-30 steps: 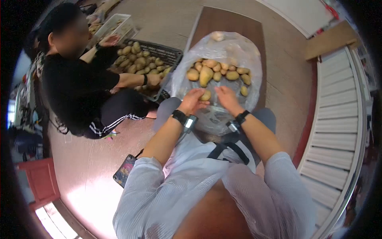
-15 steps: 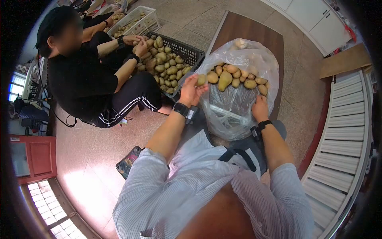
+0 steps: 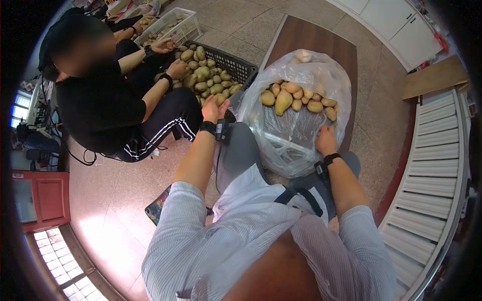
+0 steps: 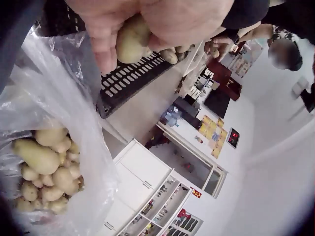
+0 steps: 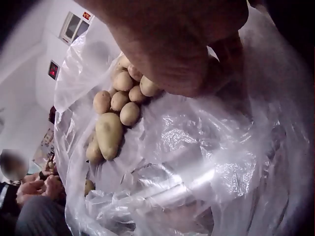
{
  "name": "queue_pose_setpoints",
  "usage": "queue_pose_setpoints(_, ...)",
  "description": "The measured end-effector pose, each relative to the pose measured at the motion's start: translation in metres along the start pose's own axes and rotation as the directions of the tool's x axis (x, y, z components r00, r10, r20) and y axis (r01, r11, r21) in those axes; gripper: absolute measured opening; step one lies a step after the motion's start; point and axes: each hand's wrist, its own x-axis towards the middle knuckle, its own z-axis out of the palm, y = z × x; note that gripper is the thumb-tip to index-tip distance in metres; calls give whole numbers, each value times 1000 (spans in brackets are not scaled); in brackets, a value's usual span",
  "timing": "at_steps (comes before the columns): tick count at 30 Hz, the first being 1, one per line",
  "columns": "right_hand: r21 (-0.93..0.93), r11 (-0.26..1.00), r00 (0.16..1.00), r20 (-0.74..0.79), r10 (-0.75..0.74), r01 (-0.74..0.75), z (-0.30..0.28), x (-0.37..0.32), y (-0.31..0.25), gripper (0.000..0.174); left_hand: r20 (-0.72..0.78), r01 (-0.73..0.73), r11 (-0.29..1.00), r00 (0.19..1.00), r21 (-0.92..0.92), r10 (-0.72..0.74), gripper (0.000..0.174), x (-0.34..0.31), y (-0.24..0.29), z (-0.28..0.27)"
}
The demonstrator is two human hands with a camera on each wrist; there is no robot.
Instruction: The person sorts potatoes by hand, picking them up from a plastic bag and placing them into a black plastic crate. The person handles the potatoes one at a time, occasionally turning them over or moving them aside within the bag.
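Potato point(image 4: 133, 40) in grasp, pinched by the thumb and fingers of a left hand point(image 3: 214, 109) to the left of a clear plastic bag point(image 3: 281, 153). The right hand point(image 3: 327, 140) is at the bag's right side; whether it grips anything cannot be told. Other potatoes point(image 3: 297, 94) lie inside the bag.

Upper garment: pale shirt point(image 3: 241, 236) with fine dark stripes; the sleeves point(image 3: 175, 215) end near the elbows. Each wrist carries one black band point(image 3: 206, 127) fitted with a small, dark, box-shaped module point(image 3: 222, 129). Black straps point(image 3: 312, 201) lie at the lower front, centre of the frame. Lower garment: grey trousers point(image 3: 238, 150).
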Motion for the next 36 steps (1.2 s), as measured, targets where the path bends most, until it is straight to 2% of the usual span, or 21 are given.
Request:
queue_pose_setpoints(2, 16, 1000, 999, 32, 4, -5, -7, -3, -4, 34, 16, -16, 996, 1000, 88, 14, 39, 13, 0, -14)
queue_pose_setpoints(5, 115, 993, 999, -39, 31, -26, 6, 5, 4, 33, 77, -77, 936, 996, 345, 53, 42, 46, -9, -46)
queue_pose_setpoints(6, 176, 984, 992, -125, -12, 34, 13, 7, 8, 34, 107, -107, 901, 992, 420, 68, 42, 55, -16, -59)
queue_pose_setpoints(7, 232, 968, 978, -205, -46, 95, 15, 8, 9, 34, 125, -165, 939, 983, 300, 133, 44, 67, -26, -72)
queue_pose_setpoints(11, 311, 940, 966, -250, -64, 143, 5, 7, -3, 36, 95, -144, 942, 988, 304, 121, 42, 48, -20, -53)
queue_pose_setpoints(13, 557, 827, 990, -57, 128, -75, -2, 9, -15, 35, 73, -127, 944, 991, 305, 109, 41, 37, -15, -45)
queue_pose_setpoints(14, 554, 828, 989, -58, 138, -83, -5, 8, -19, 35, 63, -117, 945, 993, 306, 102, 40, 32, -13, -40)
queue_pose_setpoints(16, 875, 341, 939, 325, 114, -344, -12, 6, -29, 37, 47, -103, 946, 995, 307, 93, 39, 22, -10, -29)
queue_pose_setpoints(17, 875, 340, 939, 323, 121, -345, -17, 2, -36, 37, 37, -97, 946, 995, 308, 90, 39, 16, -8, -23)
queue_pose_setpoints(19, 900, -56, 901, 434, 17, -433, -27, -4, -49, 39, 14, -88, 947, 996, 310, 88, 38, 4, -7, -9)
queue_pose_setpoints(22, 873, -171, 890, 449, -83, -456, -30, -4, -65, 44, -29, -81, 947, 995, 312, 95, 36, -17, -6, 15)
queue_pose_setpoints(24, 887, -138, 895, 424, -137, -442, -31, -3, -74, 45, -26, -95, 934, 993, 345, 111, 34, -41, -13, 47)
queue_pose_setpoints(26, 901, -106, 898, 395, -194, -420, -32, -4, -85, 47, 124, 0, 919, 991, 395, -54, 34, -68, -18, 70)
queue_pose_setpoints(27, 894, -69, 878, 416, -235, -442, -36, -7, -93, 42, 125, -1, 919, 991, 394, -53, 34, -81, -23, 79)
queue_pose_setpoints(29, 886, -31, 857, 437, -273, -462, -45, -11, -108, 38, 209, 142, 878, 942, 457, -261, 33, -106, -37, 93)
queue_pose_setpoints(31, 847, 102, 792, 525, -311, -521, -52, -15, -120, 28, 198, 191, 849, 925, 492, -323, 28, -128, -51, 104)
queue_pose_setpoints(32, 848, 101, 790, 523, -319, -521, -51, -15, -123, 28, 181, 236, 818, 908, 525, -378, 25, -134, -55, 108)
queue_pose_setpoints(33, 855, 187, 792, 519, -320, -485, -48, -16, -126, 26, 176, 230, 820, 913, 525, -368, 25, -129, -65, 103)
queue_pose_setpoints(34, 854, 271, 793, 516, -324, -444, -45, -16, -131, 25, 220, 319, 785, 843, 531, -491, 24, -122, -73, 96)
queue_pose_setpoints(35, 854, 271, 787, 516, -339, -444, -40, -15, -133, 25, 261, 402, 739, 755, 540, -601, 25, -120, -73, 94)
queue_pose_setpoints(36, 858, 340, 795, 496, -351, -385, -35, -14, -134, 24, 254, 397, 743, 764, 538, -593, 25, -119, -74, 92)
